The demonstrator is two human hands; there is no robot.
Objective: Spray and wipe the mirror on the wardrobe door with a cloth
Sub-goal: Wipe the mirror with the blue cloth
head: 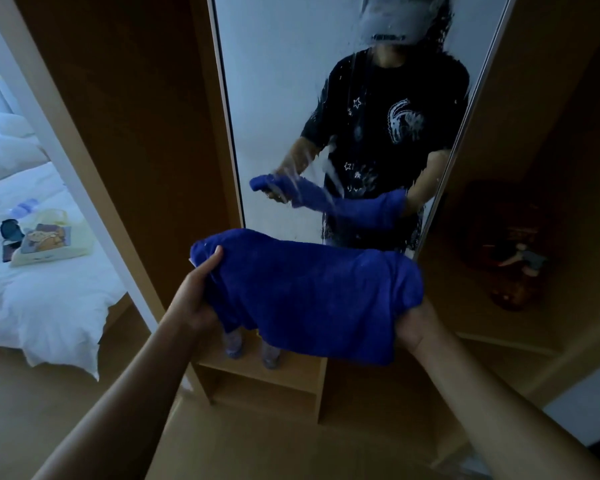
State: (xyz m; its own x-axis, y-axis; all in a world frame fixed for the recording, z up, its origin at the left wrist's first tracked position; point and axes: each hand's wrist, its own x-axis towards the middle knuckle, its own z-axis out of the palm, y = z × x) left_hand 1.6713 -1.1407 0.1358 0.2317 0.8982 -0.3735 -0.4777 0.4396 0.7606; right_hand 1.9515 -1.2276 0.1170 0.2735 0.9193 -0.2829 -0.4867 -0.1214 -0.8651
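1. Your left hand (201,299) grips the left end of the blue cloth (309,296), thumb lying on top of the fabric and fingers curled beneath it.
2. Your right hand (416,327) holds the cloth's right end from below; the fabric covers the fingers, so you cannot tell exactly how they lie, though the cloth bunches over them.
3. The cloth hangs stretched between your two hands, in front of the lower part of the mirror (284,98) and apart from the glass.
4. The mirror sits upright on the wardrobe door (534,133), between brown wooden panels. Wet streaks and droplets show over its upper and middle area, and it reflects you holding the cloth.
5. Below the cloth, a low wooden shelf unit (257,379) holds two clear bottles (234,344) standing side by side on its top; their upper parts are hidden by the cloth. The open compartment beneath them is too dark to tell what it contains.
6. To your left, a pale yellow bag (45,240) lies on the white bed (49,306), with a few small dark items just beside it.
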